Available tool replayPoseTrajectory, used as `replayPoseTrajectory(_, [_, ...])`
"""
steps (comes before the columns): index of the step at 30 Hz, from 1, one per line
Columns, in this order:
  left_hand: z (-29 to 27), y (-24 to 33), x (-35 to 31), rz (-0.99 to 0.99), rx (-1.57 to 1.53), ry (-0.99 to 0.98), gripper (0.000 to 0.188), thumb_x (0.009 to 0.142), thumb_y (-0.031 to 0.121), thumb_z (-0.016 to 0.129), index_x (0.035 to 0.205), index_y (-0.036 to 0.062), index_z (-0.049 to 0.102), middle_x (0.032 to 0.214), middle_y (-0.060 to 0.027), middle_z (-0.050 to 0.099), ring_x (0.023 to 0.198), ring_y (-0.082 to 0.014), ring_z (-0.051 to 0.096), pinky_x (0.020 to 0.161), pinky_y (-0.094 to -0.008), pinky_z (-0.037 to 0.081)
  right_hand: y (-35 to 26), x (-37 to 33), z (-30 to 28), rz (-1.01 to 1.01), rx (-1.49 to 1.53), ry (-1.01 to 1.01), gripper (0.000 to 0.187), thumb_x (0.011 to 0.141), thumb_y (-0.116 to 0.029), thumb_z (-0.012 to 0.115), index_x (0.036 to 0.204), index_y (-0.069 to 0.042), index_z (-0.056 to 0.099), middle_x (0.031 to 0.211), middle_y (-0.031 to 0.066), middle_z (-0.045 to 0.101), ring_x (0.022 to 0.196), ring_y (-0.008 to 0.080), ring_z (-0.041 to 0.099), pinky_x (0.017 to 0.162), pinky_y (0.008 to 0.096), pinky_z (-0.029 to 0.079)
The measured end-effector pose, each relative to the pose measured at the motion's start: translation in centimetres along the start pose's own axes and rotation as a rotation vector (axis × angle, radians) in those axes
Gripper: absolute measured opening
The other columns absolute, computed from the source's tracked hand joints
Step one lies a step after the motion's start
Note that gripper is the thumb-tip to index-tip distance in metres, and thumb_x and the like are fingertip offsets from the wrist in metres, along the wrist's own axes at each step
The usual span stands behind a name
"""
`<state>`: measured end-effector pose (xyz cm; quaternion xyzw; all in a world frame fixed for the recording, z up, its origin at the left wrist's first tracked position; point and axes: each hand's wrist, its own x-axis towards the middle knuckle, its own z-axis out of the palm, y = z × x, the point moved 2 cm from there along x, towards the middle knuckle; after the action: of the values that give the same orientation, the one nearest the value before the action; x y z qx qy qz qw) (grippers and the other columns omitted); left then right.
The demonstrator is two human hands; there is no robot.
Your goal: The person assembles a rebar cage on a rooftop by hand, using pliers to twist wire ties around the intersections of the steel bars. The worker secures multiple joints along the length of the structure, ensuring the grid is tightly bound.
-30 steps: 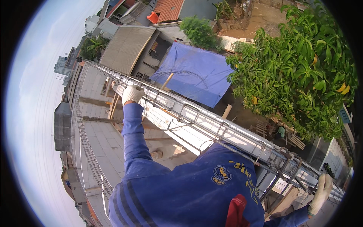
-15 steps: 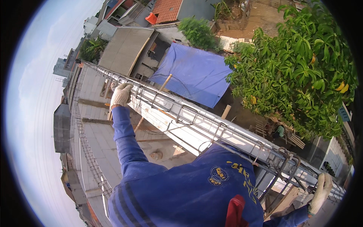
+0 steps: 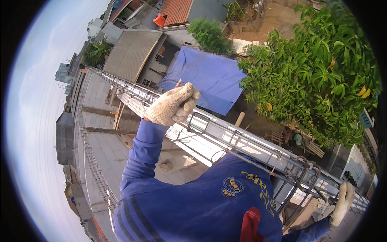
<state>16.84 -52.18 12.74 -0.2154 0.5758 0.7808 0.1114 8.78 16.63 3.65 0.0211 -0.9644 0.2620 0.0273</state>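
Observation:
A long steel rebar cage (image 3: 234,137) of thin bars and square stirrups runs diagonally along a pale wall top, from upper left to lower right. My left hand (image 3: 173,105), in a white knitted glove, is raised over the cage with its fingers curled in. What they may hold is hidden. Far to the right, my right hand (image 3: 342,203), gloved too, is beside the cage's near end. Its fingers are bent down and closed, with a dark bit of something by them that I cannot make out. Thicker bent stirrups (image 3: 304,177) cluster just left of it.
Beyond the wall the ground drops away to a blue tarp (image 3: 205,78), a grey roof (image 3: 131,54) and a leafy tree (image 3: 310,80). Behind my left arm stand block walls (image 3: 100,149) and another rebar cage (image 3: 96,173). A person crouches below near wooden pallets (image 3: 314,149).
My left hand has come off the cage at the upper left and moved right and up toward me, fingers curled. My right hand has hardly moved.

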Motion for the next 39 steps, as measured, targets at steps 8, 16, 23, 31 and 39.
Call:
replayPoseTrajectory(8, [13.4, -7.8, 2.2, -0.289, -0.208, -0.008, 0.042, 0.119, 0.036, 0.050, 0.142, 0.0022, 0.060, 0.080, -0.0020, 0.062, 0.052, -0.0055, 0.046, 0.042, -0.0205, 0.036, -1.3, 0.4, -0.3, -0.015, -0.018, -0.045, 0.040, 0.110, -0.031, 0.062, 0.093, 0.003, 0.052, 0.085, 0.0127, 0.044, 0.082, 0.0268, 0.043, 0.078, 0.0411, 0.039])
replayPoseTrajectory(16, [16.3, -7.1, 2.0, 0.116, 0.401, 0.054, 0.042, 0.119, 0.037, 0.048, 0.138, 0.0024, 0.062, 0.076, -0.0026, 0.066, 0.055, -0.0074, 0.054, 0.049, -0.0238, 0.041, -0.9, 0.8, -0.4, 0.051, -0.020, -0.078, 0.030, 0.106, -0.023, 0.065, 0.094, 0.003, 0.057, 0.089, 0.0152, 0.051, 0.086, 0.0308, 0.048, 0.085, 0.0430, 0.042])
replayPoseTrajectory(23, [19.6, -8.1, 1.2, -0.197, 0.209, -0.439, 0.040, 0.118, 0.039, 0.052, 0.127, 0.0044, 0.068, 0.076, -0.0054, 0.067, 0.056, -0.0076, 0.058, 0.050, -0.0245, 0.044, -0.1, 0.8, -0.3, 0.114, -0.021, -0.126, 0.030, 0.105, -0.023, 0.066, 0.093, 0.004, 0.059, 0.091, 0.0170, 0.053, 0.090, 0.0323, 0.051, 0.087, 0.0430, 0.043])
replayPoseTrajectory(31, [27.3, -10.7, 8.4, 0.010, 0.006, -0.528, 0.035, 0.119, 0.034, 0.048, 0.120, 0.0029, 0.064, 0.076, -0.0042, 0.067, 0.058, -0.0082, 0.057, 0.053, -0.0246, 0.046, -3.1, 0.3, -0.6, 0.046, -0.061, -0.024, 0.034, 0.103, -0.026, 0.066, 0.090, 0.004, 0.055, 0.086, 0.0193, 0.051, 0.084, 0.0344, 0.049, 0.081, 0.0445, 0.042])
replayPoseTrajectory(39, [36.0, -10.9, 14.7, -0.078, -0.170, -0.324, 0.036, 0.119, 0.034, 0.043, 0.124, 0.0060, 0.065, 0.071, -0.0006, 0.058, 0.052, -0.0088, 0.048, 0.048, -0.0270, 0.036, -4.8, 0.1, -1.1, 0.136, -0.127, 0.014, 0.029, 0.088, -0.032, 0.075, 0.086, -0.004, 0.069, 0.089, 0.0165, 0.061, 0.101, 0.0386, 0.055, 0.098, 0.0496, 0.044])
